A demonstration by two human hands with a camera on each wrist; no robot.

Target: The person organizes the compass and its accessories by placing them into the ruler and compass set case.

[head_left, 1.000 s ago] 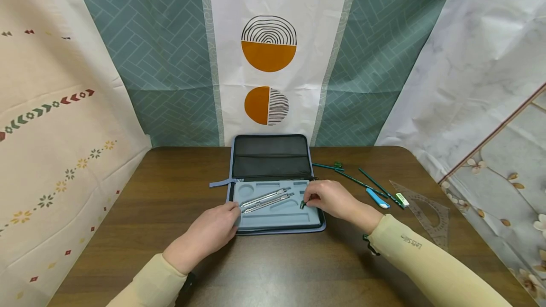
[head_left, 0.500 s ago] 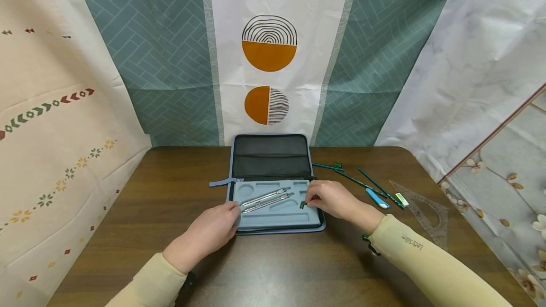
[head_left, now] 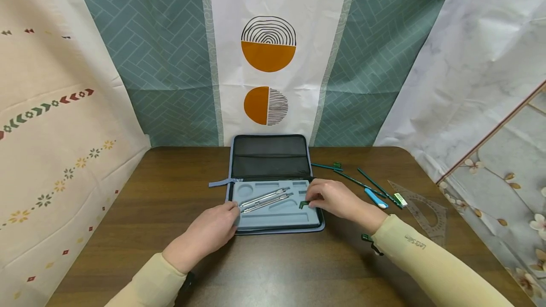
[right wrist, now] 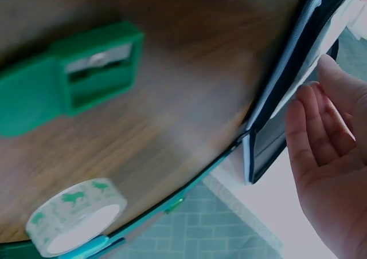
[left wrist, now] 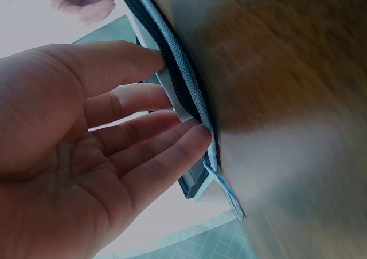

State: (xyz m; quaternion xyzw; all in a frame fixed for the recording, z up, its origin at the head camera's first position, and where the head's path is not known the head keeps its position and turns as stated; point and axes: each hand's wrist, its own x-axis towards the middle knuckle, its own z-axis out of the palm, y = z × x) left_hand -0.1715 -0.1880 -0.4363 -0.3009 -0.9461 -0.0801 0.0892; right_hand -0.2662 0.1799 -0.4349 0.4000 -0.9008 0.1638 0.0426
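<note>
An unzipped blue-and-black zip case [head_left: 321, 226] lies open, with a pale grey-blue moulded tray [head_left: 273, 224] in its lower half. Two silver metal drafting compasses [head_left: 261, 198] lie slantwise on the tray. My left hand [head_left: 215, 225] holds the case's near left corner; the left wrist view shows thumb and fingertips at the zipped rim. Over the tray's right end, my right hand [head_left: 334, 198] pinches a small dark green piece [head_left: 303, 204], its kind too small to tell. That piece is out of sight in the right wrist view, where the fingers [right wrist: 304, 127] are bent beside the rim.
To the right lie green pencils [head_left: 377, 186], a blue-and-white utility knife [head_left: 376, 198], a white-and-green eraser [head_left: 400, 199] and a clear set square [head_left: 428, 217]. The right wrist view shows a green pencil sharpener [right wrist: 100, 67] and a dinosaur-print tape roll [right wrist: 74, 213] on the wooden table [head_left: 273, 269].
The small green piece has turned slightly in my right fingers and shows more clearly. My left hand stays at the case corner.
</note>
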